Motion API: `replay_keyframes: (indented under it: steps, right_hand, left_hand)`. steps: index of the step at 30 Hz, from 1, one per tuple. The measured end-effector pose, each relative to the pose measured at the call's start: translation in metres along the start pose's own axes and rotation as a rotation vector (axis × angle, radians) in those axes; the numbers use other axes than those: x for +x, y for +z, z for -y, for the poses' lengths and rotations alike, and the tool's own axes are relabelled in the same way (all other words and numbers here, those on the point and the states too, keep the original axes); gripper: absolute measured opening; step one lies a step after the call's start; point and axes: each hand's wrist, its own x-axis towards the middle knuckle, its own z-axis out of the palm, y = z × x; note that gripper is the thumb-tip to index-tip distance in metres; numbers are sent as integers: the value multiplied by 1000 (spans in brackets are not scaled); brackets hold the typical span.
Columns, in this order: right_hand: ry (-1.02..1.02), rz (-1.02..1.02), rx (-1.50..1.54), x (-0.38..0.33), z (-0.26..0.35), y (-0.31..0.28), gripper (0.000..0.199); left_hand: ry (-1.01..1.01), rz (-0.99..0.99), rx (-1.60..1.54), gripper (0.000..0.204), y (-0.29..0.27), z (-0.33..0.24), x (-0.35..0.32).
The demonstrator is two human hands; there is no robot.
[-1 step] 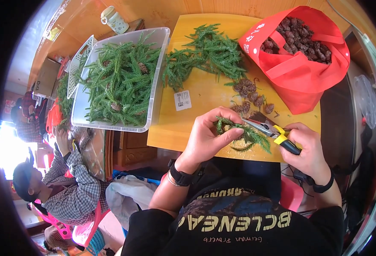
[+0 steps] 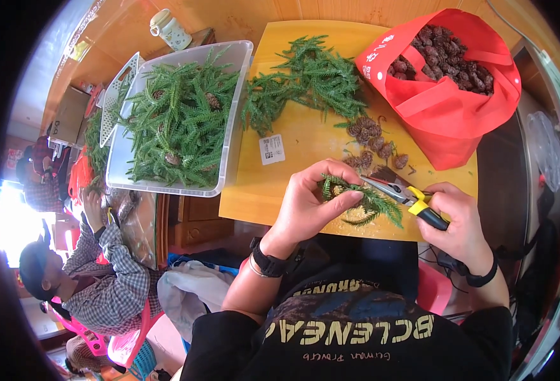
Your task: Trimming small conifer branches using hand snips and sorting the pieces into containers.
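Observation:
Between its thumb and fingers, my left hand (image 2: 315, 200) pinches a small green artificial pine sprig (image 2: 381, 206) above the table's near edge. My right hand (image 2: 456, 219) is wrapped around the yellow-and-black handles of long-nosed pliers (image 2: 399, 192). The pliers' tips reach up to the sprig beside my left fingertips; whether they grip a stem or wire there, I cannot tell. Just beyond my hands lie several loose brown pine cones (image 2: 367, 134). More green sprigs (image 2: 321, 79) are heaped farther back on the yellow table (image 2: 305, 171).
At left stands a clear plastic bin (image 2: 229, 136) full of green sprigs with some cones. A red bag (image 2: 442, 120) of pine cones is at the back right. A white label (image 2: 272, 149) lies on the table. Another person in a checked shirt (image 2: 112, 279) sits at far left.

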Motion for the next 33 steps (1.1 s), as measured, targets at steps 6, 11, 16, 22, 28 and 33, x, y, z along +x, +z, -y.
replay_keyframes:
  steps: [6,11,16,22,28,33]
  right_hand:
    - [-21,30,-40,-2,-4,-3,21]
    - [84,176,34,-1,0,-14,24]
    - [290,472,275,4,3,-32,26]
    - [565,810,738,12,-3,-39,9]
    - [764,954,1102,-1,-23,-34,22]
    - [904,1083,1598,-14,-33,-27,29]
  left_hand:
    - [76,-19,153,17,0,-2,2]
    - [177,14,253,18,-3,0,5]
    - [323,69,253,17,-6,1,10]
    - [460,166,226,15,-5,3,13]
    - [513,217,250,13,0,-4,11]
    - [541,301,209,11,3,-4,13]
